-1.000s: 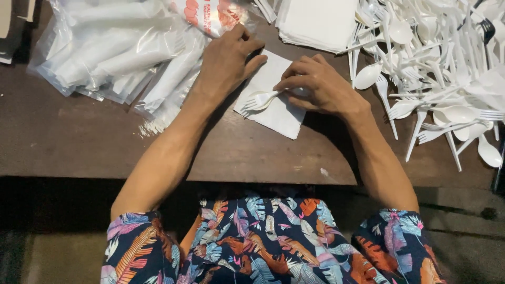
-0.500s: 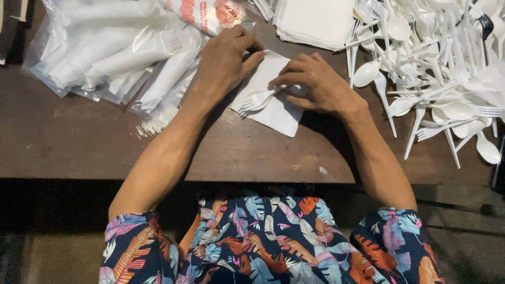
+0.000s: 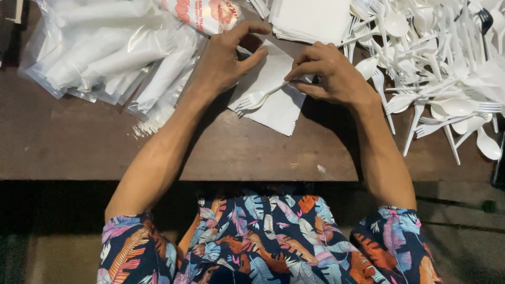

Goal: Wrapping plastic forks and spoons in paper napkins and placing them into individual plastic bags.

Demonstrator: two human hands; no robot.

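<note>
A white paper napkin [image 3: 276, 102] lies on the dark wooden table [image 3: 210, 147]. A white plastic fork and spoon [image 3: 252, 99] rest diagonally on it, heads toward the lower left. My right hand [image 3: 331, 76] pinches the handle end of the cutlery against the napkin's right part. My left hand [image 3: 226, 58] rests on the napkin's upper left corner, thumb and fingers curled at its edge.
Clear plastic bags of wrapped cutlery sets [image 3: 105, 52] lie at the back left. A stack of white napkins [image 3: 313, 18] sits at the back centre. A heap of loose white plastic forks and spoons [image 3: 442, 68] covers the right side. The table's front edge runs across below my forearms.
Both hands have shifted slightly on the napkin; my left hand's fingers have lifted and curled at the napkin's corner. The fork and spoon stay on the napkin.
</note>
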